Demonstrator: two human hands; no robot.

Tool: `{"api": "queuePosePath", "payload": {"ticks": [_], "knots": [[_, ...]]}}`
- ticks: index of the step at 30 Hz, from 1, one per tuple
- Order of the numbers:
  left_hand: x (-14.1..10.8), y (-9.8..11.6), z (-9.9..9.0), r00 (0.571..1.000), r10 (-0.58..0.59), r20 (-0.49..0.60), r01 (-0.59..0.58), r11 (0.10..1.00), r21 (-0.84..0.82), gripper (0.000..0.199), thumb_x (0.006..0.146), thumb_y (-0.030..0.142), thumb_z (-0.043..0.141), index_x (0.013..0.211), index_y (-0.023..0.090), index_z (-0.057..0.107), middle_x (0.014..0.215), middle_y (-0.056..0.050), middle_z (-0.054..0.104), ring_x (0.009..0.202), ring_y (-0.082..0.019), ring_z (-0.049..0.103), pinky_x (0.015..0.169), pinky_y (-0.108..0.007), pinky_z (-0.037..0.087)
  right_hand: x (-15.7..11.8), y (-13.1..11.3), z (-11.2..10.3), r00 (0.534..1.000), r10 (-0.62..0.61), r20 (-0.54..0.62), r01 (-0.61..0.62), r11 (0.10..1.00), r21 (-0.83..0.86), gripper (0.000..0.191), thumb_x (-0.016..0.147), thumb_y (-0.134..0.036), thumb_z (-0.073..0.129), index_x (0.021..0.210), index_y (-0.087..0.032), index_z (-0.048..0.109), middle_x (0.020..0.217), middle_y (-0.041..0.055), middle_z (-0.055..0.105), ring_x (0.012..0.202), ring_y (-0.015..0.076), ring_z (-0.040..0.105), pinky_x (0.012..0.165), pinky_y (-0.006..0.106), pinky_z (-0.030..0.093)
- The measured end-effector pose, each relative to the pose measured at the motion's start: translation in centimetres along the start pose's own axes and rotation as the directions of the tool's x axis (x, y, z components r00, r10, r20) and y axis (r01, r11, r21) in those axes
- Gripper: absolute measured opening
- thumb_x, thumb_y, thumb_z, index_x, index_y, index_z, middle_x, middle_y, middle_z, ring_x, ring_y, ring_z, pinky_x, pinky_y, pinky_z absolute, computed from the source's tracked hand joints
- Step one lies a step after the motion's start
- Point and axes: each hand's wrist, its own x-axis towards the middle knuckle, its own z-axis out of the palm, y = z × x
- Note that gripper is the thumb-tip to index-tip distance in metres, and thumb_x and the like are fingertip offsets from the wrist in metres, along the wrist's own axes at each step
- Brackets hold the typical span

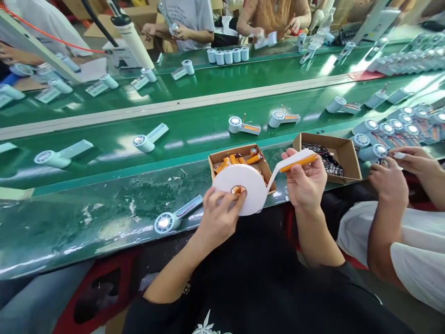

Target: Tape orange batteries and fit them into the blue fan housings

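Note:
My left hand (222, 213) grips a large roll of white tape (255, 185) by its centre hole, fingers closed on the core. From the roll's right side a white strip runs up to my right hand (309, 183). That hand is closed around an orange cylindrical battery (299, 163), and the strip lies along the battery's upper side. Behind the roll, partly hidden by it, is a cardboard box (212, 162) of orange batteries. On the bench left of my left hand lies a light-blue fan housing (167, 222) with its handle shell pointing up and right.
Right of my right hand stands a cardboard box (351, 162) of small dark parts. A co-worker's hands (389, 181) are close beside it, near many clustered fan housings (396, 125). Fan parts ride on the green conveyor (194, 120). More people work across the line.

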Motion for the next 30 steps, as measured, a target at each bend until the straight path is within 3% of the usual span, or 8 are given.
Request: {"api": "queuePosePath", "payload": {"ticks": [3, 7, 12, 14, 19, 22, 26, 30], "knots": [[-0.5, 0.1, 0.3, 1.0, -0.021, 0.006, 0.021, 1.0, -0.002, 0.054, 0.092, 0.011, 0.068, 0.143, 0.025, 0.064, 0.115, -0.007, 0.075, 0.115, -0.029, 0.05, 0.127, -0.066, 0.015, -2.0, 1.1, 0.1, 0.995, 0.062, 0.074, -0.058, 0.997, -0.057, 0.05, 0.077, -0.036, 0.093, 0.109, -0.028, 0.055, 0.12, 0.0056, 0.08, 0.118, 0.0266, 0.074, 0.107, 0.046, 0.061], [-2.2, 1.3, 0.2, 0.995, 0.092, 0.043, -0.089, 0.994, -0.067, 0.055, 0.091, 0.008, 0.068, 0.144, 0.02, 0.063, 0.116, -0.007, 0.075, 0.11, -0.026, 0.051, 0.126, -0.059, 0.03, -2.7, 1.3, -0.7, 0.973, 0.147, 0.179, -0.133, 0.987, -0.089, 0.044, 0.083, -0.034, 0.089, 0.111, -0.028, 0.056, 0.118, 0.0061, 0.08, 0.111, 0.027, 0.077, 0.093, 0.043, 0.068], [-2.8, 2.1, -0.1, 0.891, 0.445, 0.092, -0.399, 0.863, -0.312, 0.037, 0.1, 0.014, 0.061, 0.136, 0.021, 0.067, 0.119, -0.004, 0.074, 0.107, -0.02, 0.058, 0.124, -0.048, 0.039, 3.5, -2.6, -2.5, 0.94, -0.328, -0.093, 0.327, 0.945, -0.023, 0.034, 0.087, -0.038, 0.085, 0.113, -0.028, 0.065, 0.127, 0.0023, 0.074, 0.12, 0.0211, 0.073, 0.095, 0.031, 0.066], [-1.3, 0.4, -0.4, 0.918, 0.348, 0.19, -0.282, 0.909, -0.306, 0.048, 0.098, 0.01, 0.059, 0.145, 0.019, 0.06, 0.129, -0.008, 0.071, 0.116, -0.023, 0.058, 0.117, -0.045, 0.046, 5.4, -3.2, -2.5, 0.913, -0.383, -0.138, 0.381, 0.924, -0.042, 0.042, 0.086, -0.041, 0.085, 0.12, -0.029, 0.064, 0.135, 0.0031, 0.07, 0.127, 0.0224, 0.07, 0.099, 0.034, 0.064], [1.3, -6.0, -2.0, 0.927, 0.193, 0.323, -0.071, 0.933, -0.354, 0.067, 0.095, 0.035, 0.073, 0.156, 0.024, 0.047, 0.152, -0.011, 0.059, 0.14, -0.033, 0.051, 0.12, -0.057, 0.043, 2.9, -1.1, -2.0, 0.993, -0.059, 0.106, 0.072, 0.99, -0.118, 0.054, 0.08, -0.033, 0.09, 0.123, -0.031, 0.058, 0.113, 0.0025, 0.077, 0.115, 0.0257, 0.075, 0.099, 0.046, 0.065], [-2.9, -7.8, -3.2, 0.975, -0.084, 0.206, 0.129, 0.968, -0.217, 0.046, 0.097, 0.039, 0.07, 0.14, 0.026, 0.062, 0.141, -0.01, 0.066, 0.133, -0.029, 0.057, 0.116, -0.051, 0.048, 0.3, -0.6, -5.3, 0.996, -0.085, 0.025, 0.088, 0.978, -0.189, 0.051, 0.077, -0.027, 0.091, 0.115, -0.032, 0.059, 0.101, 0.0006, 0.078, 0.107, 0.0273, 0.078, 0.094, 0.049, 0.067], [-10.6, -8.2, -4.8, 0.894, -0.37, 0.251, 0.311, 0.918, 0.246, 0.033, 0.099, 0.032, 0.064, 0.132, 0.026, 0.069, 0.133, -0.01, 0.071, 0.128, -0.036, 0.059, 0.106, -0.055, 0.053, -2.2, -1.4, -11.2, 0.988, 0.102, -0.115, -0.127, 0.966, -0.227, 0.049, 0.068, -0.032, 0.096, 0.104, -0.031, 0.063, 0.09, 0.0001, 0.078, 0.09, 0.0299, 0.081, 0.08, 0.048, 0.07], [-10.2, -10.5, -5.0, 0.873, -0.373, 0.314, 0.258, 0.9, 0.352, 0.032, 0.101, 0.022, 0.056, 0.129, 0.024, 0.07, 0.133, -0.011, 0.07, 0.122, -0.034, 0.059, 0.097, -0.047, 0.057, -2.4, -2.4, -11.8, 0.974, 0.152, -0.169, -0.181, 0.968, -0.176, 0.045, 0.068, -0.029, 0.095, 0.103, -0.036, 0.068, 0.093, -0.0008, 0.078, 0.094, 0.0286, 0.08, 0.077, 0.042, 0.071]]}}
